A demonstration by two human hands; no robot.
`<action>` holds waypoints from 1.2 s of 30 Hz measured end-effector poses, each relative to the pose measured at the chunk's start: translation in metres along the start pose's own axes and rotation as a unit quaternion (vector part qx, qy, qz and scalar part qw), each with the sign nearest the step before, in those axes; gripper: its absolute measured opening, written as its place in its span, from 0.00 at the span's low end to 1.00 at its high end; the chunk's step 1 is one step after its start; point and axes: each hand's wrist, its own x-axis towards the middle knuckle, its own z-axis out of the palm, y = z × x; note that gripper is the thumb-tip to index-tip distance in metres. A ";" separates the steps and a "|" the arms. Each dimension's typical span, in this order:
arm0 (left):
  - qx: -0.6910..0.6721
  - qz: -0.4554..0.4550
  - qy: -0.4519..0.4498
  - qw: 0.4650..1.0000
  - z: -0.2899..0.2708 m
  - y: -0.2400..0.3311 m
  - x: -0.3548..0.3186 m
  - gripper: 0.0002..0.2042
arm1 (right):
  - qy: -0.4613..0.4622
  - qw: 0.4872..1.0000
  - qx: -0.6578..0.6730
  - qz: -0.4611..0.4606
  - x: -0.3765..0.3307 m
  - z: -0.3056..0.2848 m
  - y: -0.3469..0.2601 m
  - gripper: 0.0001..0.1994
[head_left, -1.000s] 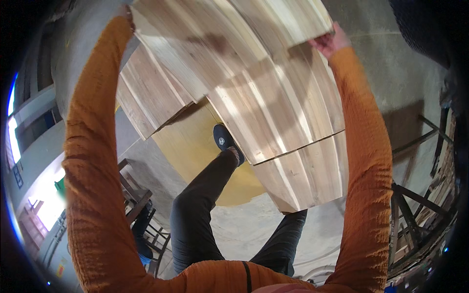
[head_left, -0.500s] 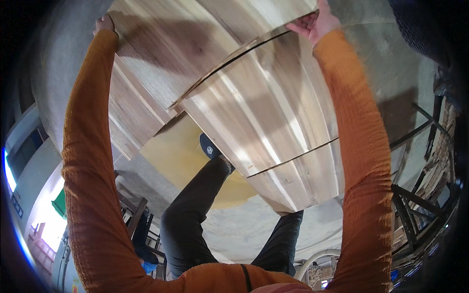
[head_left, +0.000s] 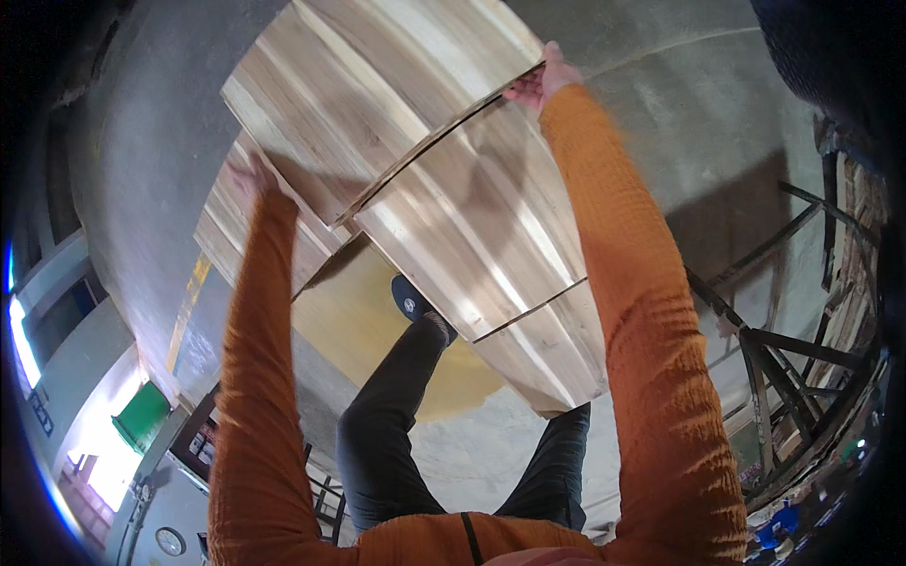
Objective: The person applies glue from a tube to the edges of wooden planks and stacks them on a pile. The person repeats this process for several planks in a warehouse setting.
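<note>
From the head camera, looking down past my own arms: my right hand (head_left: 543, 80) is raised well out in front of me, its grip closed on the far edge of a wooden panel (head_left: 472, 226), fingers curled over the edge where that panel meets the upper panel (head_left: 377, 94) lying beyond it. My left hand (head_left: 250, 174) is out to the left, pressed against the left edge of the stacked wood; I cannot tell whether its grip is closed around an edge or just laid flat against it.

The wooden panel I hold is pale, with light and dark streaks running along its length, and it slopes down from my right hand toward my legs. A thin seam crosses it near its lower end. More panels (head_left: 226, 226) of the same wood show under it on the left.

Below the wood lies a yellow sheet (head_left: 368, 321) on the concrete floor (head_left: 679, 141). My shoe (head_left: 408, 300) stands on that sheet, just beside the lower edge of the panel. To the right stands a metal frame (head_left: 783, 349), well apart from my hands.
</note>
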 end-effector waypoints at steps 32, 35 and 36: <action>0.014 0.223 -0.551 0.804 -0.126 0.082 -0.744 0.18 | 0.072 0.896 -0.434 -0.068 -0.552 -0.697 0.112 0.23; 0.049 0.333 -0.553 0.762 -0.134 0.101 -0.777 0.17 | 0.064 0.890 -0.452 -0.002 -0.585 -0.737 0.144 0.24; 0.064 0.348 -0.553 0.754 -0.142 0.102 -0.789 0.17 | 0.060 0.872 -0.485 -0.009 -0.594 -0.751 0.160 0.23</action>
